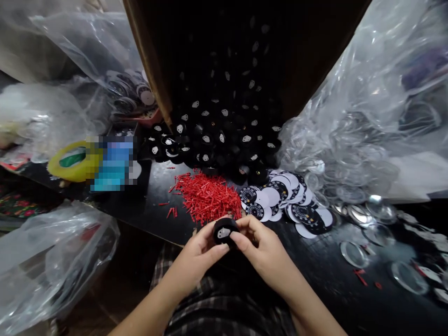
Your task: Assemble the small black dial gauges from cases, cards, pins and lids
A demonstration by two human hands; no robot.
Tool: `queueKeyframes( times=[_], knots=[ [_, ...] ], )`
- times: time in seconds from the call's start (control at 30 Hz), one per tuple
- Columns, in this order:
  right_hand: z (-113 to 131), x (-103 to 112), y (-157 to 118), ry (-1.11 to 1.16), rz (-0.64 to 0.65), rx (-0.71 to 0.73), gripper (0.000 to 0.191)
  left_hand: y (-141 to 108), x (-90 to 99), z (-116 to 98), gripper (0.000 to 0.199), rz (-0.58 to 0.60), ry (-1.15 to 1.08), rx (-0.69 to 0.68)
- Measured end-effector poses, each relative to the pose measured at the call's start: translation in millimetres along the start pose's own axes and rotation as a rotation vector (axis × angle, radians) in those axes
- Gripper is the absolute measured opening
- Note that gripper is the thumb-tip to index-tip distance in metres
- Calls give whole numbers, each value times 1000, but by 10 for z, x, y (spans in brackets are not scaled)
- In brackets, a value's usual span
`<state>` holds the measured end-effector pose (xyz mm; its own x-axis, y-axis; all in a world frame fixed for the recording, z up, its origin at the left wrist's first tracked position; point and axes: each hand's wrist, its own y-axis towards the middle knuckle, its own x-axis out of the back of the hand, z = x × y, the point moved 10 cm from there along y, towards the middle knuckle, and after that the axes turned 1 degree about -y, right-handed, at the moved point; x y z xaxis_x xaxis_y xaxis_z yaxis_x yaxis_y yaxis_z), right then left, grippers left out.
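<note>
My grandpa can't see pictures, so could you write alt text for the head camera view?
Left hand and right hand hold a round black part by the near edge of a dark table. Beyond are a heap of red pieces, printed discs, and more black parts spilling from a big box, with clear plastic bags on both sides.

Pointers (210, 195) lie before the box (151, 60), left of the printed discs (273, 198).
</note>
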<state>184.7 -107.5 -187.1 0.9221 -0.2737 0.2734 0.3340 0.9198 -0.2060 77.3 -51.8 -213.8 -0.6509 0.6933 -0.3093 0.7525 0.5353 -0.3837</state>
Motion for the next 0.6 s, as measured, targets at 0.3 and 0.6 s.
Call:
queueKeyframes(
  times=[0.3,0.6],
  knots=[
    [32,621,82,-987,-363,168,29,32,-120,165,34,-4,-468,160],
    [-311,388,41,239,-188,-69,37,143,-125,84,30,-89,-522,107]
  ],
)
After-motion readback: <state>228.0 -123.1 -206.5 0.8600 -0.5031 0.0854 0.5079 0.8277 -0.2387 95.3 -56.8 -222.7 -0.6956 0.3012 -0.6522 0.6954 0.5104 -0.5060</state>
